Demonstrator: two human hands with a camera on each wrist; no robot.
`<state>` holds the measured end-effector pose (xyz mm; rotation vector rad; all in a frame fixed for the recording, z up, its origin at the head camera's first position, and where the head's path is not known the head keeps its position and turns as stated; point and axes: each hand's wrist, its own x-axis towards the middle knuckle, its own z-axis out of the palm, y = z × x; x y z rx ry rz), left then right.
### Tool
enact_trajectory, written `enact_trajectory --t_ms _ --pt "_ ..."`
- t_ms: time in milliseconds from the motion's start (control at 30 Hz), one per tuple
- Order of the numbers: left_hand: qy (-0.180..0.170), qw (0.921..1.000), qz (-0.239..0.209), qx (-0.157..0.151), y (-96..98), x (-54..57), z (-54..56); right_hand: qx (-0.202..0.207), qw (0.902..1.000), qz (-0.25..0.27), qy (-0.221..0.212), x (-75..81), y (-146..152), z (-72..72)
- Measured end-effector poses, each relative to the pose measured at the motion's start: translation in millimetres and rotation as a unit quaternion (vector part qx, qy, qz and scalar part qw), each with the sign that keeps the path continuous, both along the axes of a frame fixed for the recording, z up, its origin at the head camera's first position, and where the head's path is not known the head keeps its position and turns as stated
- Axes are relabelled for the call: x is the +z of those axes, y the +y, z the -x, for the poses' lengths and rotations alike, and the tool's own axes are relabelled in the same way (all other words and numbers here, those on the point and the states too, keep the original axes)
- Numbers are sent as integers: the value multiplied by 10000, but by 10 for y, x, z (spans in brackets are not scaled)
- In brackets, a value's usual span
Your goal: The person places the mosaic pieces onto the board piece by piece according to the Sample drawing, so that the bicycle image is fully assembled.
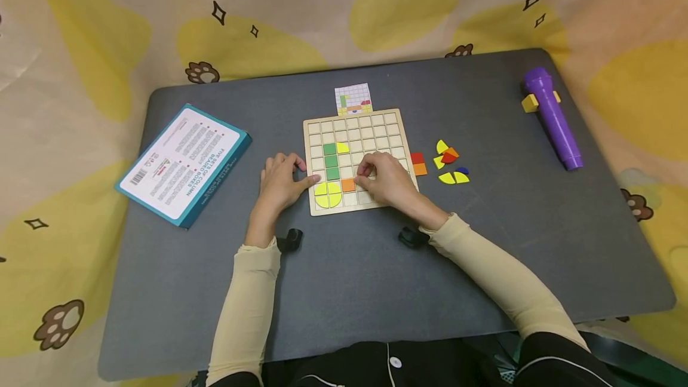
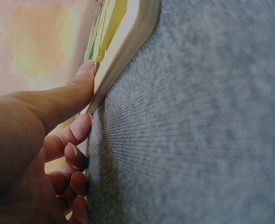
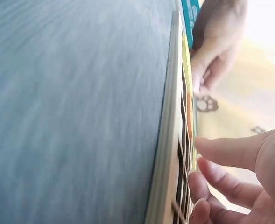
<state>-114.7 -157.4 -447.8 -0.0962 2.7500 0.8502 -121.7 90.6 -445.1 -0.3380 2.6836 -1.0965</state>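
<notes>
A wooden grid board (image 1: 380, 134) lies mid-table with green squares (image 1: 331, 160), an orange square (image 1: 348, 184), a yellow quarter circle (image 1: 342, 147) and a circle of yellow quarter pieces (image 1: 328, 194) in its cells. My left hand (image 1: 282, 183) grips the board's left edge; in the left wrist view its thumb (image 2: 79, 86) lies on the rim, fingertips against the side. Bent over the lower middle of the board is my right hand (image 1: 391, 179), fingertips right beside the orange square. In the right wrist view no piece shows between its thumb (image 3: 221, 149) and index finger.
A printed pattern card (image 1: 353, 98) lies behind the board. Right of it are red (image 1: 417, 158) and orange (image 1: 420, 169) squares, then loose yellow, orange, red and blue pieces (image 1: 447, 178). A teal-edged box (image 1: 183, 163) lies left, a purple microphone-shaped object (image 1: 553, 118) far right.
</notes>
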Motion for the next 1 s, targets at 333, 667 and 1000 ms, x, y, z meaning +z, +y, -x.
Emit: enact_trajectory --t_ms 333,667,1000 --pt "20 10000 14 -15 -3 -14 -3 -743 9972 4 126 33 667 89" --pt "-6 10000 20 -33 -5 -8 -1 -1696 9829 -690 -200 61 1220 106" --pt "-27 10000 -9 -21 -9 -20 2 -1983 9724 -1118 -511 46 1415 128"
